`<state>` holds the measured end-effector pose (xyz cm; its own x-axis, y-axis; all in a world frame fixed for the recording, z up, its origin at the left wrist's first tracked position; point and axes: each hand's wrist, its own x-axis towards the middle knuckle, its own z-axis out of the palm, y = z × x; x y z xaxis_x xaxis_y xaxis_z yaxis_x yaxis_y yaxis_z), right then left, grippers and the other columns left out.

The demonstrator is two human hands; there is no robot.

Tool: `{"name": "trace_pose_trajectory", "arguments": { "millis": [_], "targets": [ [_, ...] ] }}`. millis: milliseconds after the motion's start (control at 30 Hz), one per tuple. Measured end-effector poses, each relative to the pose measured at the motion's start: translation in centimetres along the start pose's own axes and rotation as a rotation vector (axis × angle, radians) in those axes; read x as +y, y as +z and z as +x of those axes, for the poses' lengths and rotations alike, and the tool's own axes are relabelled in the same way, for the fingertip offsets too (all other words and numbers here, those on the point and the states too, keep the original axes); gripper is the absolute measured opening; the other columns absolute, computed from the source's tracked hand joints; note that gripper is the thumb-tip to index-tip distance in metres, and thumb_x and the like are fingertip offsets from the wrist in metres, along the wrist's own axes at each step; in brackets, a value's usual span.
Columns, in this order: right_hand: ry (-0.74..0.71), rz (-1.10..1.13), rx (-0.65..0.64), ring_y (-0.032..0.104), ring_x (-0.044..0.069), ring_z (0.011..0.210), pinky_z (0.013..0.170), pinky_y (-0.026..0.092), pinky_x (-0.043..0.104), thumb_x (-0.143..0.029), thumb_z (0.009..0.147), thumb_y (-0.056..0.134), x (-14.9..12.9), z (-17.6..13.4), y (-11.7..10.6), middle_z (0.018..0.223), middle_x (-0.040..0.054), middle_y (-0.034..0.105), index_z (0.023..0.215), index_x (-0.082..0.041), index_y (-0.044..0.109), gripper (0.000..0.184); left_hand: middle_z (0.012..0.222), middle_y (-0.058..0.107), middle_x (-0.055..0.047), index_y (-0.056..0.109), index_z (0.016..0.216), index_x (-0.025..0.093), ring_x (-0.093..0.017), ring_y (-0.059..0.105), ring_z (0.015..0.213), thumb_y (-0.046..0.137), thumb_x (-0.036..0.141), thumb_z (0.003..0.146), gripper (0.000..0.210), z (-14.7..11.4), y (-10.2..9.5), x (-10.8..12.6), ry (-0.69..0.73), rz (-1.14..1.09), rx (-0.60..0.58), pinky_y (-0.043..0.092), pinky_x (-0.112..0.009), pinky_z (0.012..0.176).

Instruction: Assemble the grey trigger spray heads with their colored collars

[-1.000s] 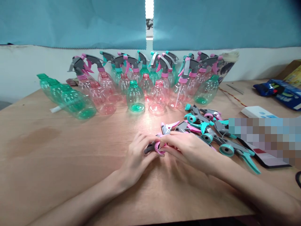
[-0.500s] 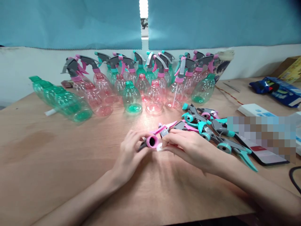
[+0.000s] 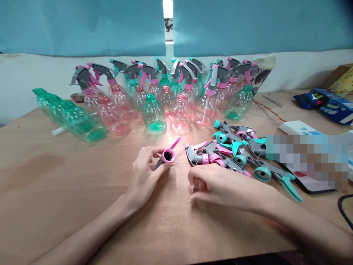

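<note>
One spray head (image 3: 168, 156) pinched in the left hand's (image 3: 146, 167) grip, six o'clock from the bottles (image 3: 154, 117).
That hand half-hides its grey body; the right hand (image 3: 216, 184) is curled at four o'clock (around anything, I cannot tell); pixelation masks part of a slab (image 3: 306, 183) at three.

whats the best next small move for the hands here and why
Perhaps bring the right hand to the pink collar: the left hand holds that spray head with its open mouth facing the camera, while the right is apart.
</note>
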<state>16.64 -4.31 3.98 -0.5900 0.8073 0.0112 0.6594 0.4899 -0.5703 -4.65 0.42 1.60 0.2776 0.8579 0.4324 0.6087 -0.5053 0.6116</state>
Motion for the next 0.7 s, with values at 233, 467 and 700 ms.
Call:
{"name": "trace_pose_trajectory", "arguments": {
  "millis": [233, 467, 700],
  "targets": [
    [0.029, 0.078, 0.092, 0.053, 0.01, 0.061, 0.05, 0.035, 0.021, -0.011, 0.08, 0.062, 0.7, 0.5, 1.1, 0.073, -0.0033, 0.06, 0.078, -0.019, 0.053, 0.012, 0.087, 0.063, 0.0, 0.062, 0.093, 0.022, -0.016, 0.052, 0.077, 0.068, 0.021, 0.079, 0.015, -0.1, 0.1, 0.5, 0.003, -0.015, -0.016, 0.042, -0.026, 0.065],
    [0.023, 0.547, 0.385, 0.066, 0.012, 0.063, 0.057, 0.054, 0.023, -0.024, 0.084, 0.064, 0.3, 0.5, -1.1, 0.073, -0.0001, 0.071, 0.088, -0.021, 0.073, 0.01, 0.088, 0.064, -0.001, 0.063, 0.092, 0.021, -0.016, 0.057, 0.078, 0.07, 0.026, 0.079, 0.016, -0.8, 0.4, 1.3, 0.007, -0.131, -0.063, 0.046, -0.028, 0.067],
    [0.072, 0.894, 0.353, 0.071, 0.013, 0.071, 0.067, 0.061, 0.026, -0.017, 0.085, 0.062, 0.5, 0.9, -0.9, 0.081, 0.001, 0.074, 0.097, -0.023, 0.074, 0.018, 0.087, 0.06, 0.0, 0.062, 0.101, 0.022, -0.012, 0.056, 0.071, 0.069, 0.022, 0.08, 0.023, -1.4, 0.7, 1.7, 0.09, -0.223, -0.132, 0.048, -0.021, 0.058]
  ]
}}
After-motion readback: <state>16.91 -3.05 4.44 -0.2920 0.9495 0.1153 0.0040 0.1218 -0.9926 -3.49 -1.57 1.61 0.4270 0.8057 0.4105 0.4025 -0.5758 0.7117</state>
